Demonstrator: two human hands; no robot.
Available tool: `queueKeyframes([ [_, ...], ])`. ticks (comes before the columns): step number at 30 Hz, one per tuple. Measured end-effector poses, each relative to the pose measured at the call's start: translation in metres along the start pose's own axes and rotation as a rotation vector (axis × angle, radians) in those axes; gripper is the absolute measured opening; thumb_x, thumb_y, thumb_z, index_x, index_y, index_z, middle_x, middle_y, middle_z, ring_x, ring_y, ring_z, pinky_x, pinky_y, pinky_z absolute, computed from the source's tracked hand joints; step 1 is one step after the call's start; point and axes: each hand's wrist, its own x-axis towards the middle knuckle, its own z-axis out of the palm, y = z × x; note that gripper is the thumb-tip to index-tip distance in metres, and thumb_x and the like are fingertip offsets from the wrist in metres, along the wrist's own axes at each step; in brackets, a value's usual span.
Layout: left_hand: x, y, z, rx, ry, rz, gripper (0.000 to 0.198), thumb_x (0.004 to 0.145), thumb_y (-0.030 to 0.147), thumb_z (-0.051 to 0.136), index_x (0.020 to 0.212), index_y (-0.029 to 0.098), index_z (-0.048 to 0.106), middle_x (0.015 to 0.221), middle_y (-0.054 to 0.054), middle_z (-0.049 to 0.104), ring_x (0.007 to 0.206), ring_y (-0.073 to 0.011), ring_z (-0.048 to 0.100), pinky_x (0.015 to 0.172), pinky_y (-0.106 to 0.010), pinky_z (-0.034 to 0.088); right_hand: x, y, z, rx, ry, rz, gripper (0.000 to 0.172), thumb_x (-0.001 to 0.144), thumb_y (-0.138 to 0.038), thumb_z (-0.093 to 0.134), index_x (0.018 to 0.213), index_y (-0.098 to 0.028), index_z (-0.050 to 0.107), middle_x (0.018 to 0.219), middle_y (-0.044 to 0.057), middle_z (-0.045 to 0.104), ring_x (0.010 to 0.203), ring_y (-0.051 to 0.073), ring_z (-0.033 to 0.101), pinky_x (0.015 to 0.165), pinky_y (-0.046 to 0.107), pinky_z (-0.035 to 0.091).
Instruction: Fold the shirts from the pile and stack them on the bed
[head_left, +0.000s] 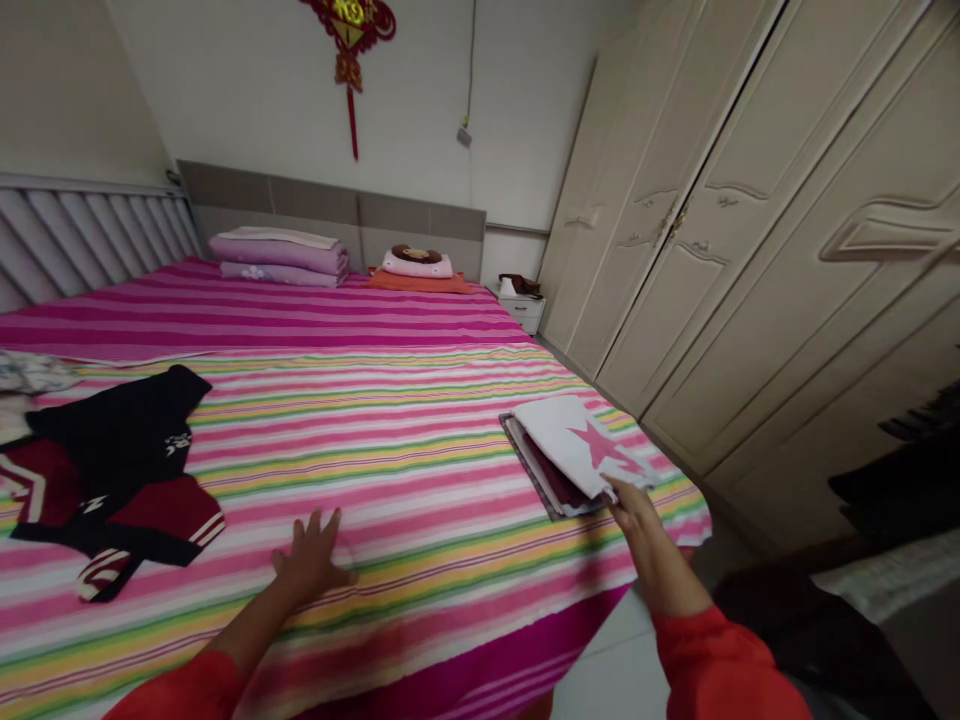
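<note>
My right hand (631, 500) pinches the near edge of a folded white garment with a pink star (559, 430). That garment rests on a pile of folded clothes (541, 478), dark red and grey at the edges, at the bed's right side. My left hand (309, 555) is open, fingers spread, over the striped sheet (390, 420) and holds nothing; whether it touches the sheet I cannot tell. Further left, a black and dark red garment (150, 450) with white stripes lies spread out and rumpled.
Folded purple quilts (281, 258) and a pillow with a bear face (417, 263) sit by the headboard (315, 200). A tall cream wardrobe (675, 260) lines the right side. Between them stands a white nightstand (527, 313). Light patterned cloth (34, 372) lies at far left.
</note>
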Motion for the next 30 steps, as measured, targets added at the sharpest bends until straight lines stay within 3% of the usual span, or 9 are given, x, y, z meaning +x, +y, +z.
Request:
queueKeyframes([
  [4, -0.001, 0.0, 0.0, 0.026, 0.001, 0.0, 0.101, 0.066, 0.04, 0.067, 0.154, 0.021, 0.021, 0.162, -0.019, 0.011, 0.147, -0.0427, 0.009, 0.104, -0.064, 0.028, -0.013, 0.014, -0.01, -0.022, 0.071, 0.03, 0.031, 0.06, 0.002, 0.069, 0.075, -0.019, 0.052, 0.059, -0.006, 0.059, 0.046, 0.011, 0.056, 0.04, 0.02, 0.046],
  [9, 0.0, -0.002, 0.003, 0.021, 0.014, 0.001, 0.102, 0.064, 0.044, 0.069, 0.153, 0.024, 0.022, 0.163, -0.017, 0.01, 0.147, -0.0413, 0.01, 0.105, -0.062, 0.028, -0.012, 0.011, -0.008, -0.079, 0.093, 0.003, 0.033, 0.054, -0.003, 0.071, 0.074, -0.021, 0.052, 0.063, -0.005, 0.063, 0.053, 0.014, 0.061, 0.045, 0.022, 0.052],
  [12, 0.0, -0.001, 0.003, 0.039, -0.002, -0.009, 0.102, 0.066, 0.044, 0.067, 0.154, 0.024, 0.021, 0.163, -0.015, 0.009, 0.148, -0.0402, 0.009, 0.106, -0.061, 0.028, -0.013, 0.012, -0.023, -0.164, 0.159, 0.0, 0.032, 0.052, -0.009, 0.074, 0.073, -0.021, 0.054, 0.064, -0.001, 0.064, 0.058, 0.018, 0.063, 0.048, 0.027, 0.055],
  [14, -0.001, 0.001, 0.002, 0.052, -0.009, -0.018, 0.102, 0.066, 0.043, 0.067, 0.154, 0.023, 0.02, 0.163, -0.015, 0.008, 0.148, -0.0404, 0.009, 0.106, -0.06, 0.028, -0.014, 0.008, -0.036, -0.221, 0.254, -0.008, 0.031, 0.055, -0.018, 0.075, 0.08, -0.021, 0.057, 0.072, 0.003, 0.066, 0.072, 0.024, 0.066, 0.058, 0.034, 0.058],
  [17, 0.0, 0.002, 0.003, 0.049, -0.008, -0.027, 0.103, 0.064, 0.041, 0.068, 0.154, 0.022, 0.02, 0.163, -0.015, 0.009, 0.147, -0.0413, 0.01, 0.105, -0.061, 0.028, -0.01, -0.012, -0.041, -0.429, 0.424, -0.183, 0.046, 0.066, -0.038, 0.071, 0.106, -0.018, 0.061, 0.109, 0.015, 0.066, 0.112, 0.032, 0.058, 0.092, 0.046, 0.052],
  [19, 0.001, 0.001, 0.004, 0.035, -0.003, -0.021, 0.104, 0.062, 0.04, 0.069, 0.154, 0.023, 0.022, 0.163, -0.016, 0.009, 0.147, -0.0422, 0.01, 0.104, -0.063, 0.027, -0.002, -0.032, -0.025, -0.707, 0.421, -0.4, 0.062, 0.074, -0.05, 0.061, 0.125, -0.015, 0.057, 0.135, 0.02, 0.053, 0.131, 0.034, 0.043, 0.109, 0.05, 0.037],
  [23, 0.001, 0.0, 0.005, 0.022, -0.014, -0.032, 0.105, 0.06, 0.038, 0.071, 0.153, 0.025, 0.024, 0.163, -0.016, 0.009, 0.147, -0.0427, 0.009, 0.105, -0.064, 0.026, 0.017, -0.054, 0.037, -1.095, 0.209, -0.619, 0.07, 0.083, -0.064, 0.046, 0.141, -0.025, 0.048, 0.158, 0.012, 0.027, 0.143, 0.039, 0.023, 0.111, 0.067, 0.017],
  [26, 0.0, 0.0, 0.006, 0.02, -0.026, -0.046, 0.106, 0.06, 0.037, 0.072, 0.153, 0.025, 0.023, 0.163, -0.014, 0.007, 0.148, -0.0407, 0.007, 0.107, -0.063, 0.025, 0.024, -0.035, 0.074, -1.187, 0.068, -0.501, 0.065, 0.084, -0.063, 0.051, 0.139, -0.029, 0.05, 0.16, 0.009, 0.025, 0.145, 0.041, 0.013, 0.109, 0.071, 0.009],
  [30, 0.0, 0.0, 0.007, 0.011, -0.042, -0.047, 0.109, 0.06, 0.035, 0.074, 0.154, 0.026, 0.02, 0.163, -0.014, 0.004, 0.149, -0.0392, 0.005, 0.108, -0.063, 0.023, 0.027, 0.008, 0.089, -1.241, -0.041, -0.327, 0.06, 0.082, -0.054, 0.059, 0.135, -0.026, 0.056, 0.158, 0.011, 0.031, 0.146, 0.04, 0.012, 0.112, 0.066, 0.001],
])
